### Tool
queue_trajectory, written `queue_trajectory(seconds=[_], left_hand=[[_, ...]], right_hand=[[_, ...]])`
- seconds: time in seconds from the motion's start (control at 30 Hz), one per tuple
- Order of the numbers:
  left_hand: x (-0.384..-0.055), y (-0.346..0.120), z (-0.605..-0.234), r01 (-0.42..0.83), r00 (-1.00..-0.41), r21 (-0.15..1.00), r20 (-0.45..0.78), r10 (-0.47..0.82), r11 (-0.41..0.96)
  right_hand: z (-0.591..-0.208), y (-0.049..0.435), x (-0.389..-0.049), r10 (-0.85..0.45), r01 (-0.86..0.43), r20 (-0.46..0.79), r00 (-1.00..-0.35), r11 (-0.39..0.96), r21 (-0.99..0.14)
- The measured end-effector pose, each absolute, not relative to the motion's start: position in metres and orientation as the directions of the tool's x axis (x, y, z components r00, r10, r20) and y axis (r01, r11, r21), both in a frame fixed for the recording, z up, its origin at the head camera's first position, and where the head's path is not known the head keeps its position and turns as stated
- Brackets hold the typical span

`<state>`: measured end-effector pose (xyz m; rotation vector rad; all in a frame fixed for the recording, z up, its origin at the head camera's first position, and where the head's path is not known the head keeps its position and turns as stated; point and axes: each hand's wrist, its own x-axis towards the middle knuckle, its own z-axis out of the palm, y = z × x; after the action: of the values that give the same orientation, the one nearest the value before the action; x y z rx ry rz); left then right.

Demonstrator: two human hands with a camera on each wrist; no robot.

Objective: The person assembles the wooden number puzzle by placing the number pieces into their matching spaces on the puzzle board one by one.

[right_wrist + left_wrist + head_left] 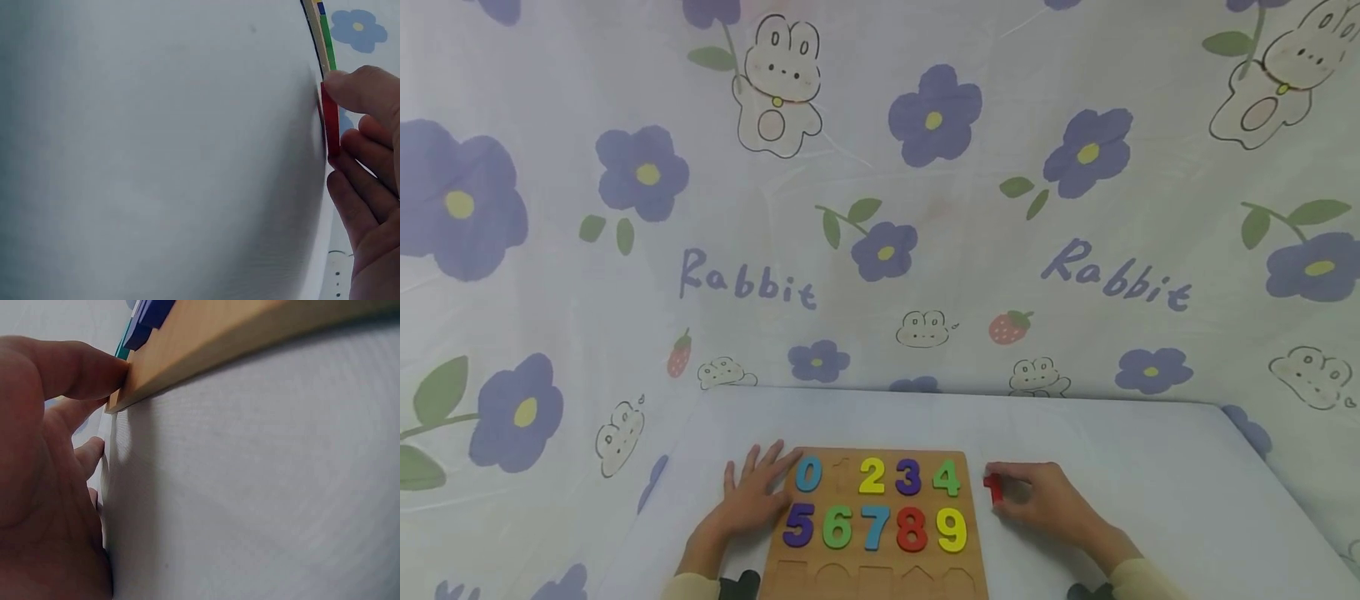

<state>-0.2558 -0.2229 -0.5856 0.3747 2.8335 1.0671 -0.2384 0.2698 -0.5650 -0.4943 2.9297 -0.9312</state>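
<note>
A wooden number board [850, 499] lies on the white table, with colored digits 0 and 2 to 9 seated in two rows. The recess for the 1 [841, 477] is bare wood. At the board's left side rests my left hand [752, 492], fingers spread, its thumb [87, 369] touching the board's edge. Right of the board, my right hand [1041, 500] pinches a red number 1 piece [995, 488] between thumb and fingers. In the right wrist view that red piece [331, 119] appears edge-on, close to the white surface.
White table surface [1150, 467] stretches to the right and behind the board. A hanging cloth [865, 333] printed with rabbits and purple flowers forms the backdrop. Along the board's near edge runs a row of outlined shapes [876, 575].
</note>
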Motion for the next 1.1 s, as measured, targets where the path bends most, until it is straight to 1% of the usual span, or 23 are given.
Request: queue_trajectory(seconds=[0.2, 0.4, 0.6, 0.67, 0.8, 0.9, 1.0, 1.1], left_hand=[[-0.259, -0.225, -0.587, 0.202, -0.966, 0.642, 0.007, 0.258, 0.739], [-0.262, -0.227, -0.596, 0.217, -0.965, 0.62, 0.018, 0.263, 0.754], [-0.26, -0.225, -0.594, 0.215, -0.965, 0.633, 0.021, 0.261, 0.744], [-0.261, -0.226, -0.597, 0.211, -0.966, 0.629, 0.019, 0.257, 0.748], [-0.262, -0.226, -0.596, 0.175, -0.97, 0.607, -0.027, 0.24, 0.775], [-0.259, -0.223, -0.587, 0.147, -0.97, 0.615, -0.065, 0.235, 0.775], [-0.257, -0.222, -0.583, 0.154, -0.969, 0.627, -0.053, 0.24, 0.764], [-0.256, -0.222, -0.585, 0.173, -0.969, 0.631, -0.027, 0.244, 0.757]], right_hand=[[-0.548, 0.259, -0.244, -0.392, -0.422, 0.176, -0.903, 0.737, -0.528], [-0.522, 0.228, -0.249, -0.464, -0.481, 0.178, -0.868, 0.694, -0.536], [-0.507, 0.19, -0.254, -0.516, -0.52, 0.185, -0.836, 0.639, -0.567], [-0.505, 0.176, -0.257, -0.537, -0.54, 0.196, -0.821, 0.618, -0.571], [-0.505, 0.15, -0.261, -0.571, -0.575, 0.216, -0.792, 0.577, -0.581], [-0.506, 0.132, -0.263, -0.583, -0.582, 0.219, -0.782, 0.557, -0.592], [-0.509, 0.115, -0.267, -0.597, -0.588, 0.219, -0.771, 0.538, -0.603], [-0.515, 0.101, -0.272, -0.613, -0.615, 0.24, -0.753, 0.525, -0.588]])
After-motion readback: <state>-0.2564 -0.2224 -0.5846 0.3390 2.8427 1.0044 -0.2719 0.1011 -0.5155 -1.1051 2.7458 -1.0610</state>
